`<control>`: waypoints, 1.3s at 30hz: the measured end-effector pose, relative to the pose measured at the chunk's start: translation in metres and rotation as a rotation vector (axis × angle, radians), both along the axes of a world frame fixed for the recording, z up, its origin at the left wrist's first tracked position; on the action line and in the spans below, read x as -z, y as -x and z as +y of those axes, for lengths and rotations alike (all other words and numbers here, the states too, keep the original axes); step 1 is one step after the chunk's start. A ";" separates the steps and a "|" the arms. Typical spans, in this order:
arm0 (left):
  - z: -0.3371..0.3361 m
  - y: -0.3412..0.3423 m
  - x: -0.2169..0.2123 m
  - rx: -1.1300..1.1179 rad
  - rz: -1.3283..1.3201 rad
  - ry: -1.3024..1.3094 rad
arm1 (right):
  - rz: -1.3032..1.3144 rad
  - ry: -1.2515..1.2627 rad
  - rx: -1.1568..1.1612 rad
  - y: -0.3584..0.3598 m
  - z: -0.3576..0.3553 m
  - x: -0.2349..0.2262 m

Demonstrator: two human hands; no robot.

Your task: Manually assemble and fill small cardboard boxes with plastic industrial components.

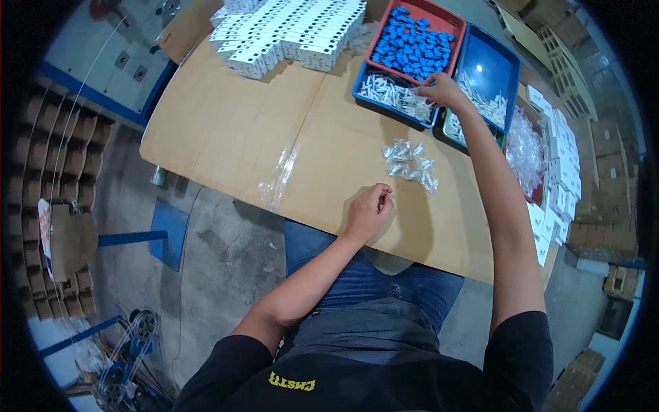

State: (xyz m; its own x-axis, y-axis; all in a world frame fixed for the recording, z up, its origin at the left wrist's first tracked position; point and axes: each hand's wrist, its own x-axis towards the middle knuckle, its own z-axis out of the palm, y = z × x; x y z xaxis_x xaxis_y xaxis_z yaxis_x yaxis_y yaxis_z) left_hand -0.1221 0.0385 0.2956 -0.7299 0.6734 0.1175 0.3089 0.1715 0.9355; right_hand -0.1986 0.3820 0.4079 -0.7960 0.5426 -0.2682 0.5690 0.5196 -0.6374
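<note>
My left hand (369,212) rests near the table's front edge with its fingers curled closed; what they hold, if anything, is hidden. My right hand (442,92) reaches over the trays, its fingertips pinched together at the edge of the blue tray of small white plastic pieces (388,93). I cannot make out what lies between those fingers. Just beyond that hand, a red tray (461,34) holds many small blue plastic parts (410,48). Between my hands lies a small group of clear plastic packets (410,163) with small contents.
Cardboard covers the table (226,137). White boxes (288,34) are stacked at the far left. Another blue tray (491,58) with white pieces stands right of the red one. Clear plastic bags (525,154) and more white boxes (559,165) line the right edge.
</note>
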 end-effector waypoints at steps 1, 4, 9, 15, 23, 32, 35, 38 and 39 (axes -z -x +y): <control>0.000 0.001 -0.001 0.011 0.029 -0.006 | -0.027 -0.109 -0.028 0.004 0.003 0.000; 0.001 0.002 -0.002 0.007 0.050 -0.026 | -0.008 -0.188 -0.060 0.010 0.008 0.001; -0.002 -0.001 -0.001 0.000 0.055 -0.009 | 0.113 -0.272 -0.068 0.004 0.004 0.001; 0.001 0.000 -0.004 0.001 0.058 0.015 | 0.494 0.189 0.172 -0.063 0.008 -0.020; 0.009 -0.004 -0.018 0.032 0.007 0.047 | 0.625 0.396 0.883 -0.277 0.088 0.026; 0.003 -0.003 -0.010 0.013 0.092 0.091 | 0.666 0.206 0.804 -0.295 0.035 0.005; 0.005 -0.004 -0.013 0.009 0.100 0.072 | 0.511 0.170 0.449 -0.253 -0.017 0.039; 0.007 -0.004 -0.012 0.038 0.120 0.061 | 0.410 -0.098 0.082 -0.207 -0.087 0.065; 0.007 -0.004 -0.010 0.038 0.126 0.072 | 0.485 -0.136 -0.004 -0.197 -0.100 0.079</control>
